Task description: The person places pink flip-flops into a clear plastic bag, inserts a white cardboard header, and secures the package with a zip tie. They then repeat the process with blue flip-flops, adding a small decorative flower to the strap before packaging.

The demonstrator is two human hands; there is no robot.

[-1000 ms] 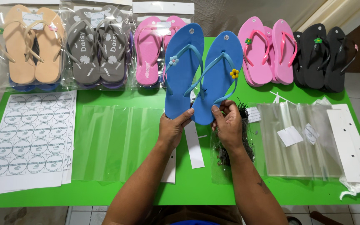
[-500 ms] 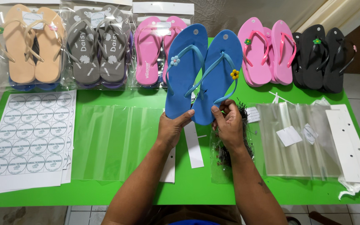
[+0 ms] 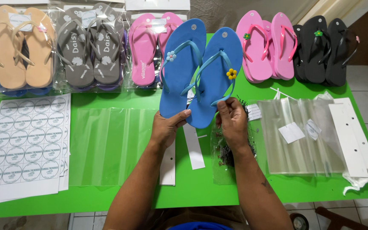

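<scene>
Two blue flip-flops are held up side by side over the green table (image 3: 107, 194). My left hand (image 3: 166, 127) grips the heel of the left blue flip-flop (image 3: 179, 68), which has a small pale flower on its strap. My right hand (image 3: 231, 121) pinches the strap and heel edge of the right blue flip-flop (image 3: 216, 74), which carries a yellow flower. Under my right hand lies a small clear bag of dark bits (image 3: 226, 153). White card strips (image 3: 192, 147) lie below the flip-flops.
Along the far edge stand bagged tan (image 3: 15, 47), grey (image 3: 86, 49) and pink flip-flops (image 3: 148, 47), then loose pink (image 3: 267, 44) and black pairs (image 3: 322, 49). Sticker sheets (image 3: 22, 145) lie left, clear bags (image 3: 107, 145) in the middle, more clear bags (image 3: 303, 136) and white cards (image 3: 354, 136) right.
</scene>
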